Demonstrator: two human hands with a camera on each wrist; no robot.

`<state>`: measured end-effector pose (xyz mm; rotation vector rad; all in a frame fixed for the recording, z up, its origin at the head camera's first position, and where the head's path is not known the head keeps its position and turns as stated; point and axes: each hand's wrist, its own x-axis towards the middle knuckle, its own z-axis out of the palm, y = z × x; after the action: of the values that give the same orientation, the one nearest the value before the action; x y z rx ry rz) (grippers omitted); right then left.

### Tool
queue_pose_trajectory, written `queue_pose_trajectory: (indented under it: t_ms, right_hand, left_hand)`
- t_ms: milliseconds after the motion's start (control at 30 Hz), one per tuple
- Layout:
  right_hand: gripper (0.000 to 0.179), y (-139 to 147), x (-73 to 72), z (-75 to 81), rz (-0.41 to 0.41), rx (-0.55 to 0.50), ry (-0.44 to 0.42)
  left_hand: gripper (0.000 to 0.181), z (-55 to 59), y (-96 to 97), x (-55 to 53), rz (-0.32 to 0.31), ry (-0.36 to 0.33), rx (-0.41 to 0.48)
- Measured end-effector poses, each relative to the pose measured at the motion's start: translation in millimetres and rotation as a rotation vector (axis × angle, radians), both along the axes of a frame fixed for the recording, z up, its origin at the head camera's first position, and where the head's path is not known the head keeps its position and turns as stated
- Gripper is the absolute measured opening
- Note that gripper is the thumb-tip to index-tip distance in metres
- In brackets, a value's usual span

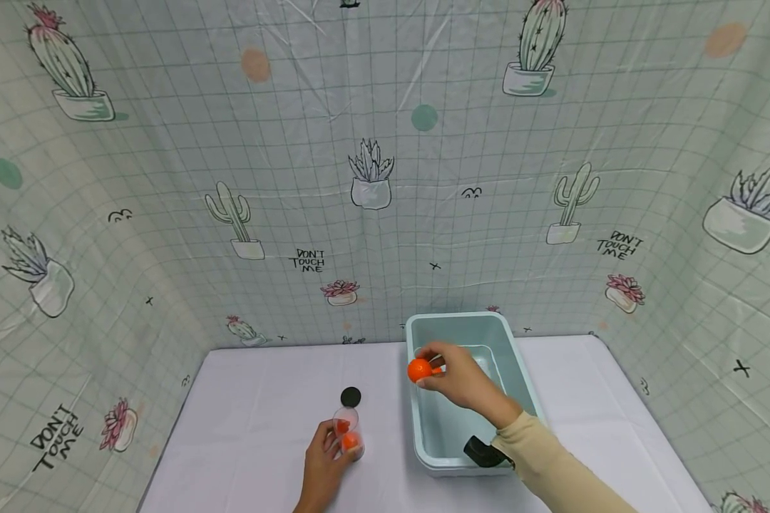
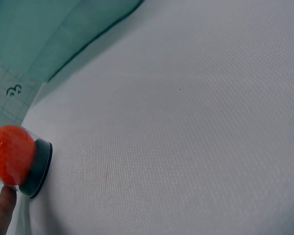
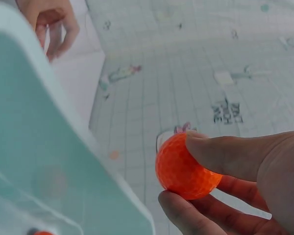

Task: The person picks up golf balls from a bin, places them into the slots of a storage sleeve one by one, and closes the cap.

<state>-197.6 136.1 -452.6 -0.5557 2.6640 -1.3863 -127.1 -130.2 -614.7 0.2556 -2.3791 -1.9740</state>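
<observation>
My right hand (image 1: 455,374) pinches an orange dimpled golf ball (image 3: 179,166) between thumb and fingers, above the left rim of a pale blue-green bin (image 1: 445,427). A small orange-and-white piece shows behind the ball in the head view; its kind is unclear. On the table to the left, my left hand (image 1: 324,459) grips a clear container (image 1: 346,424) with orange contents, including a ball (image 2: 11,154). Just beyond the container lies a black disc (image 1: 351,397). The left wrist view catches only a fingertip and a dark round piece (image 2: 36,169) beside the ball.
The white table (image 1: 244,420) meets a cactus-print cloth (image 1: 372,235) hanging at the back and both sides. A black device (image 1: 484,452) is at my right wrist, over the bin's near end. Something orange (image 3: 43,233) shows at the bottom of the right wrist view.
</observation>
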Motion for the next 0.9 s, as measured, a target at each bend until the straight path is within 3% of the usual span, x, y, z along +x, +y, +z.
queue_pose_trajectory:
  t_ms: [433,900]
  right_hand:
    - [0.031,-38.8,12.0,-3.9,0.057,-0.046,0.038]
    - [0.033,-71.6,18.7,-21.1,0.12,-0.063,0.018]
  left_hand:
    - [0.055,-1.1,2.1,-2.3,0.027,-0.037,-0.032]
    - [0.055,-4.3,-2.6,-1.5,-0.022,-0.001,-0.025]
